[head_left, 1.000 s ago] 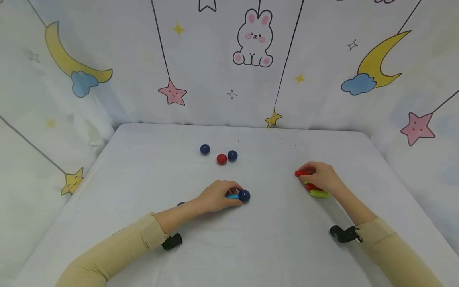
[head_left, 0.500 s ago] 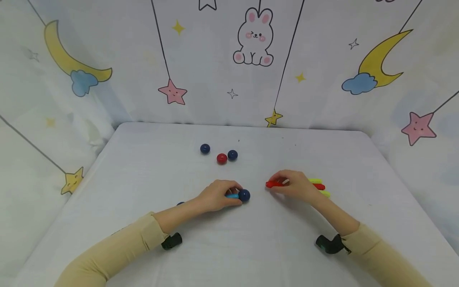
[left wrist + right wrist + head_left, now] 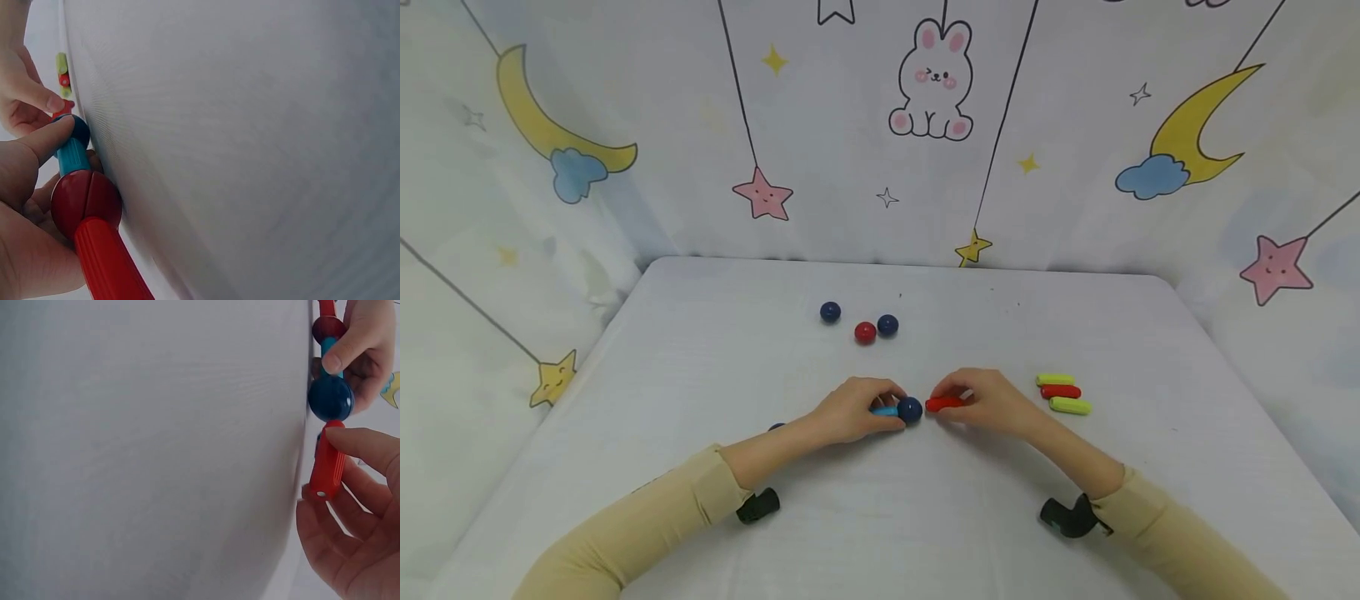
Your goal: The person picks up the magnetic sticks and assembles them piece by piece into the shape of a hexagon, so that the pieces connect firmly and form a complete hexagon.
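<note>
My left hand [image 3: 856, 410] pinches a light-blue rod [image 3: 884, 411] just behind a dark-blue ball [image 3: 910, 409] at its end. In the left wrist view, this rod's other end meets a dark-red ball [image 3: 86, 200], with a ridged red rod [image 3: 112, 262] running on from it; the left hand and forearm hide these in the head view. Between thumb and fingers, my right hand [image 3: 988, 402] pinches another red rod [image 3: 943, 404], pointing left at the dark-blue ball. A small gap shows between them in the head view; in the right wrist view the rod's tip overlaps the ball's edge.
Right of my right hand lie two yellow-green rods [image 3: 1070, 406] with a red rod [image 3: 1061, 392] between them. Farther back sit a red ball [image 3: 865, 333] and two dark-blue balls [image 3: 887, 325]. Another blue ball [image 3: 777, 426] peeks out behind the left forearm. A patterned curtain [image 3: 820, 125] stands behind the white table [image 3: 880, 533].
My right hand has lifted a red rod from the group at right and carried it left, close to the dark-blue ball. The left hand stays in place.
</note>
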Demonstrator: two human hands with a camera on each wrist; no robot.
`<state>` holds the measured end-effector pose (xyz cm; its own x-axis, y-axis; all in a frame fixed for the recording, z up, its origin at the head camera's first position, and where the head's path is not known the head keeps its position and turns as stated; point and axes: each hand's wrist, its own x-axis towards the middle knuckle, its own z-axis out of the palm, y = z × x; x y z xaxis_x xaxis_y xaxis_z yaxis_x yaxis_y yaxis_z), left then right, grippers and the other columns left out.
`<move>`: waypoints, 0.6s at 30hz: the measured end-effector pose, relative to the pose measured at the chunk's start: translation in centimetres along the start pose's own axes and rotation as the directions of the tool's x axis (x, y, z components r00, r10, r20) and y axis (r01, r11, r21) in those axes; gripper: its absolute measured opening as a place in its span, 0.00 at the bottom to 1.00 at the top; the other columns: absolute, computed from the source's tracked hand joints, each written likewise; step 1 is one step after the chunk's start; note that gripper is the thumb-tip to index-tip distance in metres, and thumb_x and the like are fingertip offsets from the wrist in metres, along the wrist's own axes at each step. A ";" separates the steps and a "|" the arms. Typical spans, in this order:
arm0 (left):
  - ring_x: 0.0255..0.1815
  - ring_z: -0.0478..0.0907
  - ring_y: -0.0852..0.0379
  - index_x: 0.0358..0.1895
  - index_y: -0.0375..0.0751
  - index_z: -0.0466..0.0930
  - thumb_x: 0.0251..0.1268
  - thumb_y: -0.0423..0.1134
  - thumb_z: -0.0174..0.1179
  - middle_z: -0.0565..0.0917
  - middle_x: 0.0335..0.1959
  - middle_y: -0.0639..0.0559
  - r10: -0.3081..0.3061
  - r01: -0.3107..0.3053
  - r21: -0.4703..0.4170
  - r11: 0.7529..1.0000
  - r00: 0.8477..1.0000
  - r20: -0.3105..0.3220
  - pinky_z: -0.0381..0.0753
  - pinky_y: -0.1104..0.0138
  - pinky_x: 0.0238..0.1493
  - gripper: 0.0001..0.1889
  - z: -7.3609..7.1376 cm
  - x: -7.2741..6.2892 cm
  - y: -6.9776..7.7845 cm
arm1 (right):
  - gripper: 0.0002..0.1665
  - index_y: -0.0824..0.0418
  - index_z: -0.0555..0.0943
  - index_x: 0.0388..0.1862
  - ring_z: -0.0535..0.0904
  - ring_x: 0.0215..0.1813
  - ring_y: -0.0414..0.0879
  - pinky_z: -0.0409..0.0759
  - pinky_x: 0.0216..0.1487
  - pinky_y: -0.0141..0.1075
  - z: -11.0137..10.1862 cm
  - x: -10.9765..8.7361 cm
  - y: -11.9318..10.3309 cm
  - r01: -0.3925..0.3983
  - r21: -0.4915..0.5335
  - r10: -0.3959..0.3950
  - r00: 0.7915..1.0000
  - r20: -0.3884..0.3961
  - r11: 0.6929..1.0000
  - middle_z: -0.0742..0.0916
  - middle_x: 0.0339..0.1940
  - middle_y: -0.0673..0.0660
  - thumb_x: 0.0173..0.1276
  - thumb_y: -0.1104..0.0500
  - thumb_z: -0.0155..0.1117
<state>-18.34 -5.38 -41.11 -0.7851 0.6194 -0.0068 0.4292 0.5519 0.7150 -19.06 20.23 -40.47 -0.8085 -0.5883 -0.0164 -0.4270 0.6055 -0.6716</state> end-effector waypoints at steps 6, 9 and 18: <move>0.38 0.75 0.58 0.54 0.39 0.80 0.62 0.40 0.67 0.82 0.38 0.53 -0.008 0.008 -0.001 1.000 1.000 0.003 0.75 0.69 0.41 0.18 -0.1 -0.1 -0.1 | 0.14 0.58 0.83 0.48 0.79 0.46 0.46 0.81 0.46 0.35 0.4 0.3 -0.3 0.018 0.005 -0.018 1.000 0.009 1.000 0.85 0.44 0.50 0.63 0.62 0.70; 0.39 0.76 0.58 0.54 0.40 0.80 0.62 0.42 0.68 0.82 0.39 0.54 -0.012 0.012 0.008 1.000 1.000 0.002 0.76 0.68 0.42 0.19 -0.2 -0.2 -0.1 | 0.14 0.58 0.83 0.48 0.79 0.47 0.47 0.81 0.47 0.36 0.6 0.5 -0.4 0.021 0.005 -0.021 1.000 0.013 1.000 0.85 0.44 0.51 0.63 0.62 0.70; 0.41 0.76 0.59 0.51 0.42 0.83 0.62 0.48 0.67 0.82 0.41 0.54 0.030 -0.026 0.116 0.993 0.999 -0.039 0.77 0.67 0.44 0.18 0.3 1.1 0.6 | 0.14 0.59 0.82 0.48 0.81 0.46 0.46 0.82 0.47 0.36 1.0 1.1 -0.8 0.020 0.023 -0.020 1.000 0.011 1.000 0.85 0.43 0.51 0.62 0.62 0.71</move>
<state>-18.83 -4.22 -40.86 -0.7886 0.6135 0.0424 0.4981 0.5968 0.6291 -19.20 18.60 -40.66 -0.7952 -0.6062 -0.0106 -0.4339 0.5812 -0.6884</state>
